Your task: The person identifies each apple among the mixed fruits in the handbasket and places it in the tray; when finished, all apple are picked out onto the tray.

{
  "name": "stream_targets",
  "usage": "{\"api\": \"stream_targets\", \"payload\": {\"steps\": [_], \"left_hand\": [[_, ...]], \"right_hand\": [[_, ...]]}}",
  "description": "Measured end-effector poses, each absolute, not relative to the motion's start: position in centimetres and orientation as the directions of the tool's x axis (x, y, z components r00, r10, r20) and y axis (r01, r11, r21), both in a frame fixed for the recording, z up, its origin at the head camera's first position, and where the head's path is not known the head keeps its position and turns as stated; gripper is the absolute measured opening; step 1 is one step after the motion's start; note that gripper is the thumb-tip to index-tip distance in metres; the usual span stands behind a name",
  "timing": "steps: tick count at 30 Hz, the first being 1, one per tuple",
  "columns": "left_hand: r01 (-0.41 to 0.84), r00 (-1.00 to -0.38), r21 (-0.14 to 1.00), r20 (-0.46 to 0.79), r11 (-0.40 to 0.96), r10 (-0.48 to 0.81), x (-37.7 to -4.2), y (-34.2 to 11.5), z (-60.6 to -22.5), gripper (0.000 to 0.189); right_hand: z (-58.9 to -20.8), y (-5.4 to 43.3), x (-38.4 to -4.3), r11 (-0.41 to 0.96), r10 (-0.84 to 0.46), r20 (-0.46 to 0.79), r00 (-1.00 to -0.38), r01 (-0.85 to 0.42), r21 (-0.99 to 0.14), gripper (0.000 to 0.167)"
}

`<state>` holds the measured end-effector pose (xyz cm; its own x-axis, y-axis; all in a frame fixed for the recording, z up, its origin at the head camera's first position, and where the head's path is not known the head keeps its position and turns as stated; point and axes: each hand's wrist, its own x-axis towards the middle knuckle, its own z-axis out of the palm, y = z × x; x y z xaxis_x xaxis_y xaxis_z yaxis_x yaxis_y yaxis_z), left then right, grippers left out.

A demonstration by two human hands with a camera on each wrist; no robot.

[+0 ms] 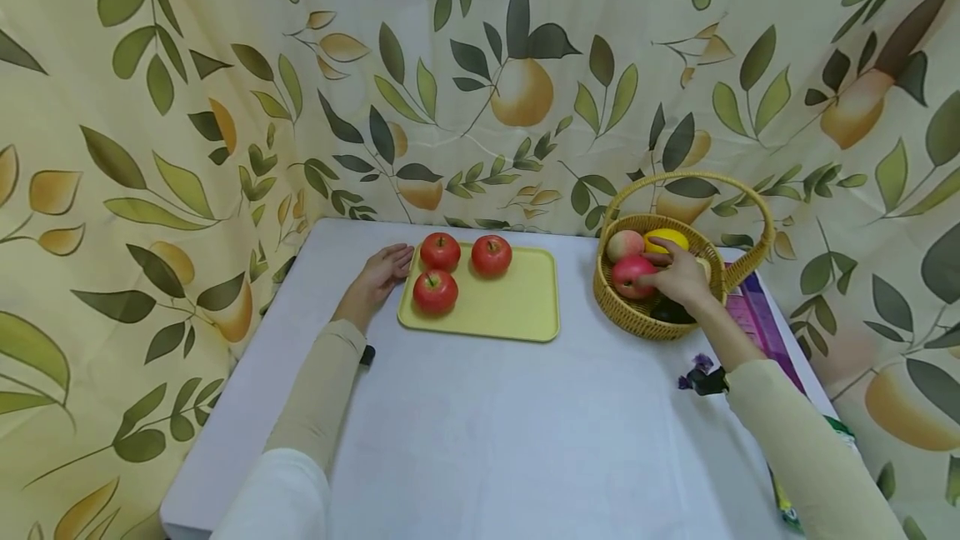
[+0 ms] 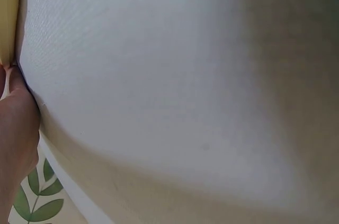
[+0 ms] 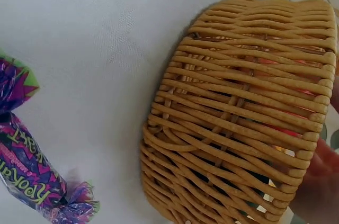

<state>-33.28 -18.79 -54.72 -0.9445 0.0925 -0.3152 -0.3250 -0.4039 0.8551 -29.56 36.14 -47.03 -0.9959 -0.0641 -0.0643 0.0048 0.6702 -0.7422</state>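
Observation:
My left hand (image 1: 384, 268) lies at the left edge of a yellow tray (image 1: 517, 307), its fingers extended along the rim. Two red apples (image 1: 440, 252) (image 1: 435, 292) sit near that hand, and another red apple (image 1: 491, 256) stands by the tray's far edge. My right hand (image 1: 684, 275) reaches into a wicker basket (image 1: 626, 319), thumb and fingers spread apart. Its thumb is at a pinkish-red fruit (image 1: 632, 276), while a finger lies over a yellow lemon (image 1: 667, 238). In the right wrist view the basket's woven side (image 3: 238, 107) hides most of the hand.
A pale peach (image 1: 625, 246) and a dark green fruit (image 1: 670, 312) also lie in the basket, under its arched handle (image 1: 693, 177). Purple-wrapped candies (image 3: 32, 166) show beside the basket. A purple packet (image 1: 765, 319) lies along the table's right side, and a patterned curtain (image 1: 465, 148) hangs behind.

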Motion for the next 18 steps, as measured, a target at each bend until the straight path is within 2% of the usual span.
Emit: {"api": "stream_targets", "payload": {"steps": [5, 9, 18], "left_hand": [[-0.336, -0.941, 0.852, -0.327, -0.402, 0.094, -33.4, -18.9, -54.6, 0.083], [-0.343, -0.938, 0.847, -0.332, -0.407, 0.100, -33.4, -19.0, -54.5, 0.083], [-0.345, -0.937, 0.843, -0.332, -0.413, 0.105, -33.2, -19.0, -54.1, 0.083]], "right_hand": [[-47.2, 36.0, -29.7, 0.708, -0.079, -0.033, -0.996, -0.033, -0.705, 0.095], [-47.1, 36.0, -29.5, 0.710, -0.039, -0.044, -0.998, 0.004, -0.704, 0.097], [-46.1, 36.2, -28.9, 0.465, 0.067, -0.167, -0.984, 0.179, -0.867, 0.099]]}}
